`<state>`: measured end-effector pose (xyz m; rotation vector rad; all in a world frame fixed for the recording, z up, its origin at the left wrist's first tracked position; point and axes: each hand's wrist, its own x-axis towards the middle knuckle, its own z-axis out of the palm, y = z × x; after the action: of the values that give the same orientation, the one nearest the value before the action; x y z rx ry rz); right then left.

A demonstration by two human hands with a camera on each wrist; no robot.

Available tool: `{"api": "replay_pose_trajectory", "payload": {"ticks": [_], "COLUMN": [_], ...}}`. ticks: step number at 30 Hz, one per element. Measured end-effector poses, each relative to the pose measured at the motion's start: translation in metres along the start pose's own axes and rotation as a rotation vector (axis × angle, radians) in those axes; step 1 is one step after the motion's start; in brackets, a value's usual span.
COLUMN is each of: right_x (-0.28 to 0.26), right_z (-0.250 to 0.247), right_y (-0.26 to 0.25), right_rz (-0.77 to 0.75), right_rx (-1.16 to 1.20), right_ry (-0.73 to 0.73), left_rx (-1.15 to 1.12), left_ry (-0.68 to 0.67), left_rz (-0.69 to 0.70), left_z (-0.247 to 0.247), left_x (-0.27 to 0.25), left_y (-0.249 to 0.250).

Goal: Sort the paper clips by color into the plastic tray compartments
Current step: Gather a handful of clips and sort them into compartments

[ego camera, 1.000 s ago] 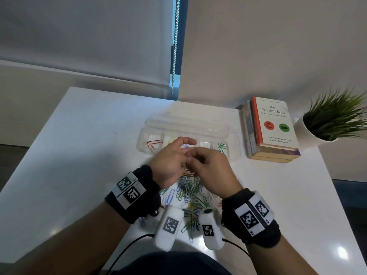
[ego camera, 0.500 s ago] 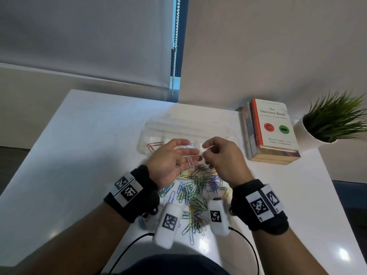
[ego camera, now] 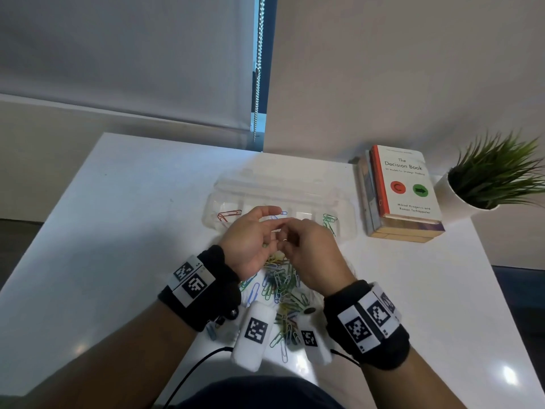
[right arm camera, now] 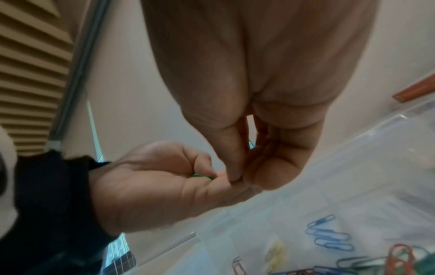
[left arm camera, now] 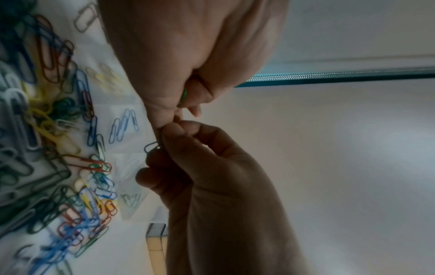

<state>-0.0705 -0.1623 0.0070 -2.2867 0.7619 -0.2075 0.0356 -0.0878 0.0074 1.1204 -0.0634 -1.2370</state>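
Observation:
My left hand (ego camera: 265,228) hovers palm-up just in front of the clear plastic tray (ego camera: 280,199), its curled fingers holding a green paper clip (left arm camera: 184,94) that also shows as the green clip (right arm camera: 202,176) in the right wrist view. My right hand (ego camera: 290,234) meets the left hand's fingers and pinches a small paper clip (left arm camera: 153,147) between thumb and forefinger; its colour is unclear. The mixed pile of paper clips (ego camera: 283,287) lies on the table under both wrists. In the tray, red clips (ego camera: 228,215) sit at the left, blue clips (ego camera: 278,214) in the middle, green clips (ego camera: 328,221) at the right.
A stack of books (ego camera: 404,196) lies right of the tray, and a potted plant (ego camera: 495,178) stands beyond it at the table's right edge. The white table (ego camera: 118,231) is bare to the left. A blind cord (ego camera: 259,69) hangs behind.
Half a second ago my hands were apart with a clip stretched between them. They have come back together, a little nearer the tray, and the right fingertips now meet the left hand's fingers.

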Motion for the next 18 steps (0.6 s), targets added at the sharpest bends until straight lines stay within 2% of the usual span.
{"api": "replay_pose_trajectory", "payload": {"ticks": [3, 8, 13, 15, 18], "right_x": [0.001, 0.025, 0.041, 0.038, 0.023], "right_z": [-0.011, -0.041, -0.039, -0.041, -0.042], "right_y": [0.002, 0.021, 0.039, 0.037, 0.022], "right_rz": [0.042, 0.139, 0.279, 0.269, 0.127], "right_rx": [0.087, 0.015, -0.169, -0.173, -0.049], "right_ry": [-0.03, 0.181, 0.051, 0.083, 0.106], "left_rx": [-0.055, -0.053, -0.046, -0.077, -0.128], "left_ry": [-0.021, 0.003, 0.019, 0.02, 0.019], "left_rz": [0.003, 0.016, 0.016, 0.016, 0.004], "left_z": [-0.002, -0.01, -0.01, -0.011, -0.011], "left_x": [0.001, 0.001, 0.0, 0.001, 0.003], "left_y": [0.001, 0.004, 0.007, 0.008, 0.008]}}
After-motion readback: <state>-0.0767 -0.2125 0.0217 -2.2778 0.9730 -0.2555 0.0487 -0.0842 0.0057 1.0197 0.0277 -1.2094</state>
